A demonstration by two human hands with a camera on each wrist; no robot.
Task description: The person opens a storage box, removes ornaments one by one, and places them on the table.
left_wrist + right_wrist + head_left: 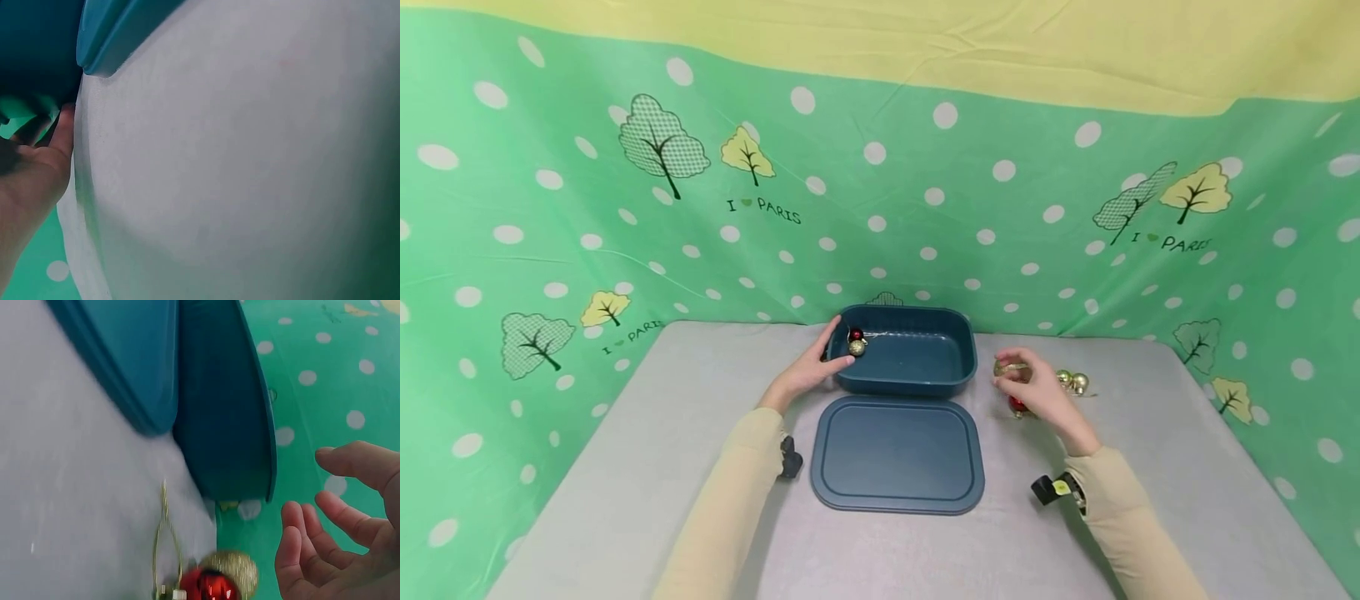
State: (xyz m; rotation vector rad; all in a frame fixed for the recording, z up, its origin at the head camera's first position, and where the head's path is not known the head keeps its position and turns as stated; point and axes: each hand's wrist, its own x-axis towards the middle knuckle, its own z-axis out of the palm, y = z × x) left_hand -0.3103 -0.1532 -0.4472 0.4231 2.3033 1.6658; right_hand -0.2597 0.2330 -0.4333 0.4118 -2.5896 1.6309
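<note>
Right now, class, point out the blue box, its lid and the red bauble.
blue box [917, 382], head view, front wall.
lid [897, 454], head view, flat centre.
red bauble [215, 586], right wrist view, shiny side.

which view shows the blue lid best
The head view: the blue lid lies whole and flat on the table, in front of the box. The right wrist view catches only part of it edge-on; the left wrist view shows just a corner.

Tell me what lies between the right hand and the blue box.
Only bare grey table separates the right hand from the blue box; the head view shows it. The baubles lie on the hand's other side.
</note>
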